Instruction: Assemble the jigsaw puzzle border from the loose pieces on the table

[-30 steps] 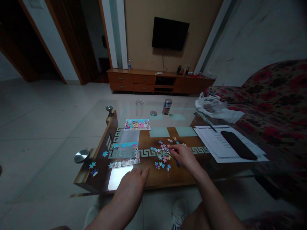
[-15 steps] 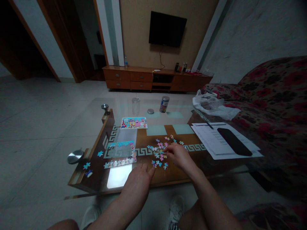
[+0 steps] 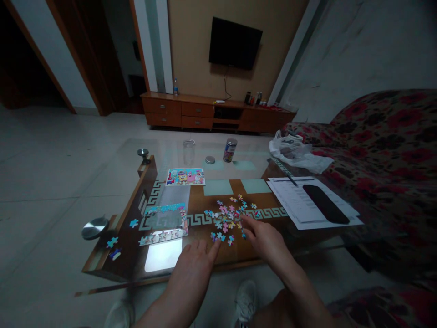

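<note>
Loose jigsaw pieces [image 3: 225, 226] lie in a scattered heap on the glass table. My right hand [image 3: 265, 238] is at the heap's right side, index finger and thumb apart, fingertips at the pieces; I see nothing held in it. My left hand [image 3: 195, 264] rests palm down near the table's front edge, fingers outstretched, its index fingertip close to the lowest pieces. To the left lies a partly joined puzzle border [image 3: 164, 235], its middle bare. Beyond it is a cartoon picture card [image 3: 186, 177]. A few separate pieces [image 3: 112, 242] sit at the far left.
A clear jar [image 3: 189, 153], a round lid [image 3: 210, 160] and a printed can [image 3: 230, 150] stand toward the back. On the right are papers [image 3: 283, 200] with a black phone [image 3: 326, 203] and a pen, and a white plastic bag [image 3: 297, 152] behind them.
My right hand has drawn back slightly to the right of the heap, and its finger and thumb have parted. My left hand stays about where it was. The view has shifted a little.
</note>
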Available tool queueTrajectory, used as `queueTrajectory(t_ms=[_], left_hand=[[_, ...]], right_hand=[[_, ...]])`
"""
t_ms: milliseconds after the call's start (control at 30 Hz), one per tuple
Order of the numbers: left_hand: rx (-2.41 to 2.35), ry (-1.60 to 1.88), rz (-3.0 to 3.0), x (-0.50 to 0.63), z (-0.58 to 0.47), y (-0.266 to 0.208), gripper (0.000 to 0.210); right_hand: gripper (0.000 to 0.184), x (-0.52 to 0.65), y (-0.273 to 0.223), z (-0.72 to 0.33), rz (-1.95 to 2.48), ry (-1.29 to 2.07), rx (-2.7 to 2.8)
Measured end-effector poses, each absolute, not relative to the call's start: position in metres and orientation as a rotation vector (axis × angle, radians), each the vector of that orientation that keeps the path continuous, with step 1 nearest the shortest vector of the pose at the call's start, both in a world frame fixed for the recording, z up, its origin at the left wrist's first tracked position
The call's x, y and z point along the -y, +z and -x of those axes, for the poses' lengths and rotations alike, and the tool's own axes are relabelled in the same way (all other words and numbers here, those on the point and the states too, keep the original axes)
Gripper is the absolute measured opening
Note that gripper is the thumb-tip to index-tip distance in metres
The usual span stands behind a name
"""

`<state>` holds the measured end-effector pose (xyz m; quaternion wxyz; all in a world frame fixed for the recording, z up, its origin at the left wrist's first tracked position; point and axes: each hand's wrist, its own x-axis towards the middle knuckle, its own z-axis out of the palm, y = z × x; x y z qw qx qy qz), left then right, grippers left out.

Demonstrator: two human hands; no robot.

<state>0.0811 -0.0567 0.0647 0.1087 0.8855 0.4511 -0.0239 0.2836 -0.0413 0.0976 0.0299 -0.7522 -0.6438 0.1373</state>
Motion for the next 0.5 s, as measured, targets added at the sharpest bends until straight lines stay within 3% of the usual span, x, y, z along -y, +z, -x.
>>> queueTrajectory(t_ms=[233, 500], left_hand=[[-1.391, -0.178, -2.563, 0.051, -0.083, 0.071, 0.058], [-1.424, -0.203, -2.515, 0.042, -0.083, 0.065, 0.063]], right_hand=[[0.049, 0.067, 0.112, -0.261, 2.071, 0.545, 2.317], [0.049, 0.068, 0.113, -0.254, 2.236, 0.587, 2.531]])
